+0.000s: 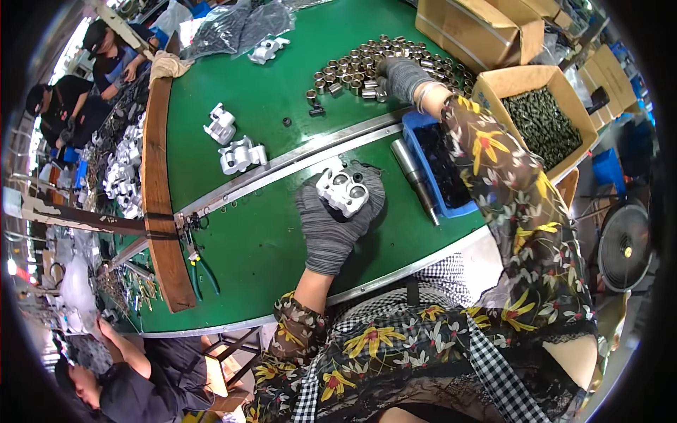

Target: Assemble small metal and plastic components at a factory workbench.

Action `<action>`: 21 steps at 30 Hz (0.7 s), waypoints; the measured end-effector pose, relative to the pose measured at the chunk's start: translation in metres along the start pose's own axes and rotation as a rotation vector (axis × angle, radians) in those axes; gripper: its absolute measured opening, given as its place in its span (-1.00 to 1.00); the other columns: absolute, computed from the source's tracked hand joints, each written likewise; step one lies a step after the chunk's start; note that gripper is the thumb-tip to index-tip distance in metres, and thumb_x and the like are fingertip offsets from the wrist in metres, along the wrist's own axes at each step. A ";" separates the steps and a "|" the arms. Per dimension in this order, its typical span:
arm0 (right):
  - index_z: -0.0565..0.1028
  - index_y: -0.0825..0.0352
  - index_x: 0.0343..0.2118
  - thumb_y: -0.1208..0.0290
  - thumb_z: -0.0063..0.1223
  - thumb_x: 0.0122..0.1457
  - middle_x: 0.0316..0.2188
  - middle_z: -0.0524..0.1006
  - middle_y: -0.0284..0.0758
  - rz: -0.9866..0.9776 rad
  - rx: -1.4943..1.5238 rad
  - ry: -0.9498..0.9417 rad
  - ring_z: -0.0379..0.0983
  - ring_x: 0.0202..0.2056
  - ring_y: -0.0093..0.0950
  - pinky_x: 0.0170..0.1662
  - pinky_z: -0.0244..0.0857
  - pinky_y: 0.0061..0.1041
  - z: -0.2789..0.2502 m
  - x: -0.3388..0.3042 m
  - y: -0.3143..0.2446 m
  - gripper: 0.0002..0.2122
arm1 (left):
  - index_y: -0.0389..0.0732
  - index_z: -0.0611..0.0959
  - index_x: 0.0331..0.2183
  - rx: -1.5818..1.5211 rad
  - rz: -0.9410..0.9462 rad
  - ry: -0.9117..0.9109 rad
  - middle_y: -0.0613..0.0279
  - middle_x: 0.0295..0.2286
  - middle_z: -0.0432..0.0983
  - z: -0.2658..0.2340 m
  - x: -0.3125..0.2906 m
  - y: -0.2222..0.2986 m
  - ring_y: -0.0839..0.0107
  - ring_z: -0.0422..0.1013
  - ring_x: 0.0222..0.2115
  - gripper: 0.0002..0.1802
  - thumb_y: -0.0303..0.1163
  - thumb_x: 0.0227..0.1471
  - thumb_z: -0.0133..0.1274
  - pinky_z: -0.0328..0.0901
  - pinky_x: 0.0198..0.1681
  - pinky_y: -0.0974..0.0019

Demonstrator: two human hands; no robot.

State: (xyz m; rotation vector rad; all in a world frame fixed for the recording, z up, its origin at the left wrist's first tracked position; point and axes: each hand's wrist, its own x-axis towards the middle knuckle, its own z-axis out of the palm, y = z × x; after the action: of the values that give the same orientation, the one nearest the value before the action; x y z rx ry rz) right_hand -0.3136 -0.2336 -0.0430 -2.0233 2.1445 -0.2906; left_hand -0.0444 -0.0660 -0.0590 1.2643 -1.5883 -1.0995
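My left hand [330, 229], in a grey striped knit glove, holds up a silver brake caliper body [343, 190] with two round bores facing up. Farther off, my gloved right hand [407, 79] reaches to a heap of shiny metal sleeves [345, 69]. Its fingers curl down over a metal sleeve [381, 94] at the heap's near edge; the fingertips are partly hidden. Two more caliper castings [242, 155] lie on the green table left of my left hand, and another casting [268, 49] lies at the back.
A metal rail [296, 158] crosses the green table [268, 261]. Beneath my right forearm are a blue bin [423, 121] of dark parts and a metal rod [415, 180]. A carton [564, 166] of small dark parts stands right. Pliers [194, 259] hang by a wooden board [161, 204]; co-workers sit left.
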 end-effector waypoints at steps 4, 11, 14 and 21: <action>0.50 0.31 -0.11 0.47 0.15 -0.04 -0.20 0.56 -0.05 -0.114 -0.174 -0.051 0.51 -0.14 -0.11 -0.06 0.38 -0.21 0.036 0.019 -0.002 -0.64 | -0.32 0.38 -0.09 0.143 0.160 0.056 0.02 -0.20 0.36 -0.004 -0.001 -0.013 0.15 0.32 -0.16 -0.11 -0.18 -0.48 0.44 0.20 -0.01 0.09; 0.42 0.36 -0.11 0.58 0.03 -0.01 -0.22 0.54 0.03 -0.147 -0.093 0.121 0.50 -0.13 -0.08 -0.08 0.39 -0.20 0.030 -0.001 0.012 -0.66 | -0.27 0.39 -0.06 0.309 0.340 0.093 0.03 -0.19 0.38 0.009 -0.011 -0.012 0.10 0.32 -0.16 -0.12 -0.15 -0.45 0.42 0.18 -0.01 0.07; 0.38 0.18 0.03 0.48 0.07 0.05 -0.15 0.52 -0.09 -0.039 -0.151 -0.017 0.48 -0.13 -0.12 -0.06 0.37 -0.22 0.011 -0.020 -0.010 -0.59 | -0.26 0.39 -0.06 0.304 0.351 0.137 0.03 -0.19 0.38 0.013 -0.012 -0.013 0.11 0.32 -0.16 -0.12 -0.15 -0.44 0.42 0.18 -0.01 0.08; 0.45 0.12 -0.01 0.51 -0.07 0.16 -0.14 0.53 -0.14 -0.118 -0.504 -0.139 0.52 -0.10 -0.19 -0.11 0.44 -0.24 0.015 -0.024 -0.035 -0.68 | -0.27 0.38 -0.04 0.266 0.327 0.146 0.03 -0.19 0.37 0.013 -0.016 -0.008 0.11 0.29 -0.14 -0.10 -0.15 -0.44 0.42 0.18 0.01 0.08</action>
State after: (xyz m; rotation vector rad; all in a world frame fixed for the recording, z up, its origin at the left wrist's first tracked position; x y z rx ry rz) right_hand -0.2747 -0.2123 -0.0486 -2.3424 2.1719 0.4086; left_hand -0.0519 -0.0489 -0.0720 1.1683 -1.7916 -0.5951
